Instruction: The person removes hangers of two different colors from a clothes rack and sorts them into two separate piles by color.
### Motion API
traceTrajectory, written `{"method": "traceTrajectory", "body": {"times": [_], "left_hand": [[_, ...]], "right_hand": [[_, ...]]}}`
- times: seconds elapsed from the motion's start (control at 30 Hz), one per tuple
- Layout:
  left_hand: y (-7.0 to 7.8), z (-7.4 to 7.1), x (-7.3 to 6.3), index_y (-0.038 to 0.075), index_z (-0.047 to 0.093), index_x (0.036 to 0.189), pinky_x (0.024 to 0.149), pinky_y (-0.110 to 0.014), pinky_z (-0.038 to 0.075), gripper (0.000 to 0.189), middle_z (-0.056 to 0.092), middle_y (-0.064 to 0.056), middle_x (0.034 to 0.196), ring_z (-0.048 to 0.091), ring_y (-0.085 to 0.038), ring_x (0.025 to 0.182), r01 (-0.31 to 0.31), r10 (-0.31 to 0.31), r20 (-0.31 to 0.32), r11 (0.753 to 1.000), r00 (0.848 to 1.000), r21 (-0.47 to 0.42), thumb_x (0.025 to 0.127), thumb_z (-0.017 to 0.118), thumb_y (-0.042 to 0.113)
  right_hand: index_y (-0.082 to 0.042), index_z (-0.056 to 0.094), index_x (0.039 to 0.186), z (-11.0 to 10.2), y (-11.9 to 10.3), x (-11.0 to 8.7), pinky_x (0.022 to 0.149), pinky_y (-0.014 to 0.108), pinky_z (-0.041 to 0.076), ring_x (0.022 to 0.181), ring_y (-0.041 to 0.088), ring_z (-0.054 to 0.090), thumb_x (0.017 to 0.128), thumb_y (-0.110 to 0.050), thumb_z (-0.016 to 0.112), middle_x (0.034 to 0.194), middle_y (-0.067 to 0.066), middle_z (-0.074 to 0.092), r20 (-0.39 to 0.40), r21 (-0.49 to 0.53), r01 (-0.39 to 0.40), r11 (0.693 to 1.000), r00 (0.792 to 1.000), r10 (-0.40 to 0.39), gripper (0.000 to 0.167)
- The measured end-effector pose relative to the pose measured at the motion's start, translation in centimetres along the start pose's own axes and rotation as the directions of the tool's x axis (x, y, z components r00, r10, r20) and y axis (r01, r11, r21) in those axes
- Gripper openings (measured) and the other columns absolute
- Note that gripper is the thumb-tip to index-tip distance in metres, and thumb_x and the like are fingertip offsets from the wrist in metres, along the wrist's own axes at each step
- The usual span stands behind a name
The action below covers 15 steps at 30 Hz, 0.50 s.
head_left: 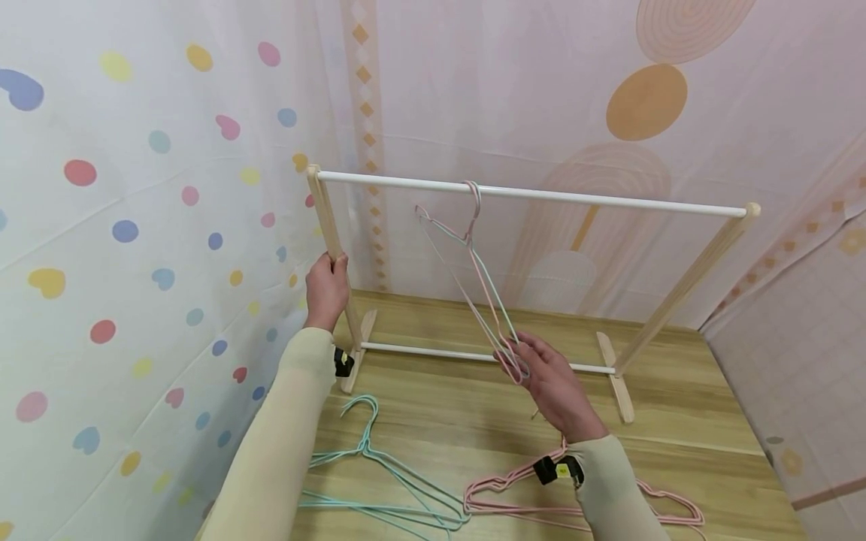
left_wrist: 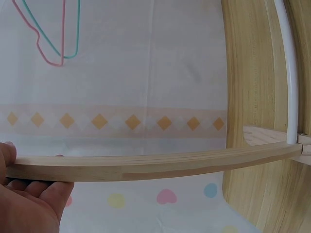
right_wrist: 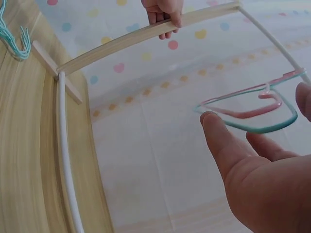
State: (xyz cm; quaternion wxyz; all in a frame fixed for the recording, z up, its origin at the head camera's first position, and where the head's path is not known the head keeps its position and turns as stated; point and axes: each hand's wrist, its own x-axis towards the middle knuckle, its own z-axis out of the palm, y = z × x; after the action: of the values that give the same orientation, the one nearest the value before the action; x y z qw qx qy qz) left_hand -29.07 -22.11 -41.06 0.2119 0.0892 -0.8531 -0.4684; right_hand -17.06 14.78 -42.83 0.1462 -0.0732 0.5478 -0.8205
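A pink clothes hanger (head_left: 485,279) and a mint-green clothes hanger (head_left: 498,297) hang together from the white top bar (head_left: 595,198) of a wooden rack. My left hand (head_left: 327,293) grips the rack's left wooden post (left_wrist: 146,166) below its top, fingers curled round it. At the lower right end of the hanging pair is my right hand (head_left: 558,387). In the right wrist view its fingers (right_wrist: 221,141) are mostly straight beside the hangers, a fingertip touching or very near their edge. Part of the hangers' lower end is hidden by that hand in the head view.
Several mint-green hangers (head_left: 399,511) lie on the wood-grain surface (head_left: 433,421) at front left. Several pink hangers (head_left: 514,511) lie to their right, partly under my right forearm. A white lower bar (head_left: 433,351) joins the rack's feet. Patterned cloth (head_left: 203,323) stands behind and at the sides.
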Motion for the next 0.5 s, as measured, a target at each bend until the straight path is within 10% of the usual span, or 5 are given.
{"method": "traceTrajectory", "body": {"times": [0.5], "left_hand": [[-0.18, 0.20, 0.15, -0.002, 0.060, 0.109, 0.056, -0.037, 0.037, 0.039, 0.045, -0.012, 0.073, 0.042, -0.027, 0.061, -0.001, 0.001, 0.005, 1.000, 1.000, -0.003, 0.106, 0.042, 0.033]], "right_hand": [[0.007, 0.042, 0.141, 0.54, 0.52, 0.07, 0.099, 0.039, 0.041, 0.127, 0.045, 0.041, 0.104, -0.016, 0.047, 0.140, 0.023, 0.047, -0.086, -0.023, 0.098, 0.995, 0.991, -0.099, 0.044]]}}
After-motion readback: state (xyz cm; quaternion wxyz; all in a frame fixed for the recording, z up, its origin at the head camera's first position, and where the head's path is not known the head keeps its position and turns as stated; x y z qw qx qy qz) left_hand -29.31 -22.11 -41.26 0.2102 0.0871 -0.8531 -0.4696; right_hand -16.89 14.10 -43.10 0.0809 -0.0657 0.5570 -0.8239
